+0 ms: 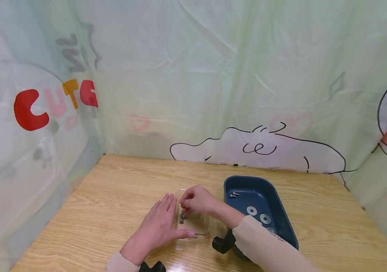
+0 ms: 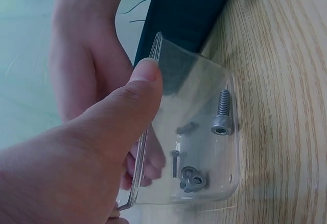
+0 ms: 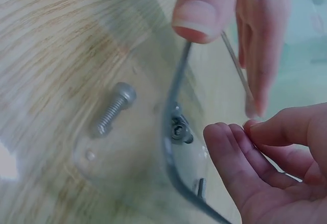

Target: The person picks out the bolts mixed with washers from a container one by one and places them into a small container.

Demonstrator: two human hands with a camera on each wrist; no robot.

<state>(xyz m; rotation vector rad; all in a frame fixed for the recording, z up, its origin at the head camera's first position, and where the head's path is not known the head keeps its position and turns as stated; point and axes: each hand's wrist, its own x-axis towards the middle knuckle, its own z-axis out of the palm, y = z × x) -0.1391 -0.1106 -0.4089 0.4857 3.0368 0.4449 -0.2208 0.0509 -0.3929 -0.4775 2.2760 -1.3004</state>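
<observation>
A clear plastic box [image 1: 200, 226] sits on the table. My left hand [image 1: 159, 221] steadies it, straight fingers along its left side, its thumb on the near rim. Over the box, my right hand [image 1: 198, 200] has bent fingers with thumb and fingertips brought together. Anything between those fingertips is hidden. Through the clear wall in the left wrist view I see a large socket-head bolt [image 2: 222, 117], a small screw [image 2: 174, 163] and a cluster of metal fasteners [image 2: 192, 179]. The same large bolt [image 3: 116, 109] appears in the right wrist view.
To the right stands a dark blue tray [image 1: 283, 211], under my right forearm. It holds screws [image 1: 234, 194] at the far left, large flat washers [image 1: 251, 210] and several small metal pieces [image 1: 274, 234]. A printed curtain [image 1: 186, 94] hangs behind the wooden table [image 1: 129, 177].
</observation>
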